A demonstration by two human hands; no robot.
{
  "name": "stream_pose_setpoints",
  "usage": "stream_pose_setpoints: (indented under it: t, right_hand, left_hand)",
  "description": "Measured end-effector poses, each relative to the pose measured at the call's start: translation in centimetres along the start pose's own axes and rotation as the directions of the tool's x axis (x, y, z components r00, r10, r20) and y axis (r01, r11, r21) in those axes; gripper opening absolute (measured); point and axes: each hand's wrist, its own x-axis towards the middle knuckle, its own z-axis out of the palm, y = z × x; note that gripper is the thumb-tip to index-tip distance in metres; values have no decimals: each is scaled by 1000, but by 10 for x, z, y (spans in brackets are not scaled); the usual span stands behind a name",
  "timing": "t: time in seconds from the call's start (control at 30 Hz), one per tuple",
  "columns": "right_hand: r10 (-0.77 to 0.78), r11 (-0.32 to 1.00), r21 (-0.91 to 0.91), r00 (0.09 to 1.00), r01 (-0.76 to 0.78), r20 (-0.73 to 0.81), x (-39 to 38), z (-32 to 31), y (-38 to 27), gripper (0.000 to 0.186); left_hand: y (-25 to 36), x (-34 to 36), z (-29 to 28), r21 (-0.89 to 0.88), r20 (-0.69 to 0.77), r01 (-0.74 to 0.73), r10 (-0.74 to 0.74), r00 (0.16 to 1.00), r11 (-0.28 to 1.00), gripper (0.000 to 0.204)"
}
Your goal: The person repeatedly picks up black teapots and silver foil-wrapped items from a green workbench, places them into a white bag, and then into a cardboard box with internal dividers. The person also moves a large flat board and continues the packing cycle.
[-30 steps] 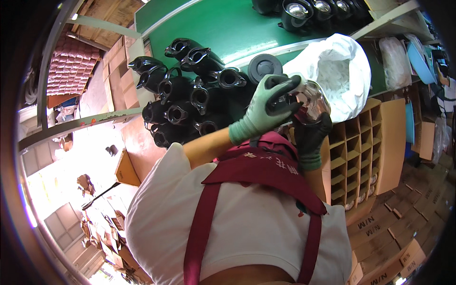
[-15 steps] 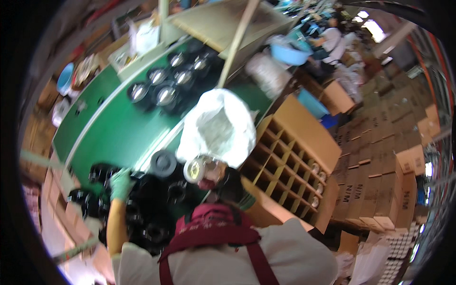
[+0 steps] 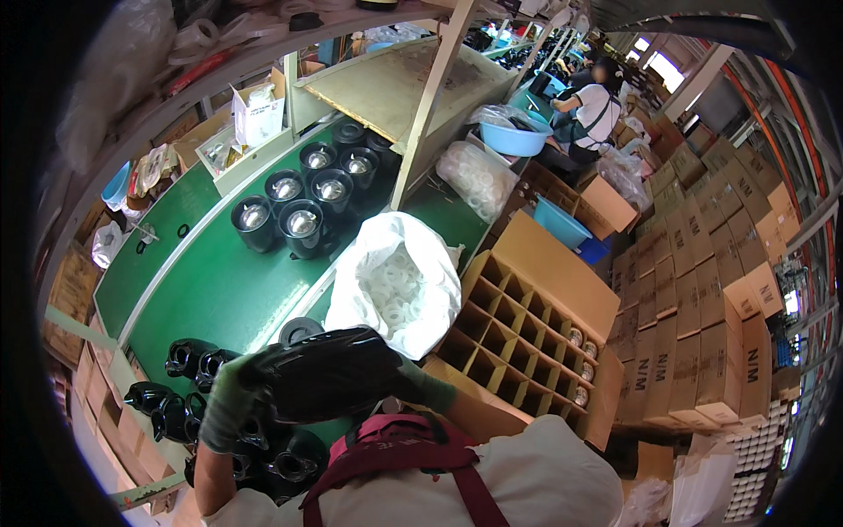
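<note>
Level in front of my chest is a glossy black jug body [image 3: 332,373], lying on its side. My left hand [image 3: 235,402], in a light glove, is closed round its left end. My gloved right hand [image 3: 423,386] is at its right end; the jug partly hides its fingers. Below and left of it stand several more black jug bodies [image 3: 294,461] with handles. A white bag [image 3: 356,272] full of pale translucent rings stands just beyond my right hand. Behind the held jug, a round black part [image 3: 301,330] is partly covered.
Several black jugs with shiny silvery insides [image 3: 301,224] stand on the green bench [image 3: 202,263]. At right is an open carton with dividers [image 3: 500,329], a few glass pieces in its cells. Stacked cartons [image 3: 676,325] line the right; a post [image 3: 430,114] rises ahead. Farther off, another person [image 3: 593,110] sits.
The glass piece with a pale ring in my right hand is out of sight. My left hand has left the jug cluster, and a black jug is now raised between both hands.
</note>
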Motion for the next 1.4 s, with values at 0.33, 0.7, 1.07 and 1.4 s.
stream_pose_setpoints:
  t: [0.33, 0.7, 1.07, 1.4]
  right_hand:
    - [36, 810, -586, 995, 24, 92, 18, -4, -45, 43]
    - [-145, 981, -118, 984, 157, 104, 148, 67, -72, 58]
    - [-366, -346, -929, 893, 131, 262, 390, 27, 42, 46]
    - [-647, 155, -971, 762, 183, 40, 146, -50, -28, 43]
  left_hand:
    - [-24, -6, -3, 264, -11, -340, 355, 935, 903, 62]
    - [-204, 12, -9, -26, -471, 74, -78, 879, 997, 46]
    - [-251, 4, -24, 783, -510, 409, 106, 854, 468, 59]
    - [-182, 19, 27, 891, -80, 66, 13, 997, 450, 57]
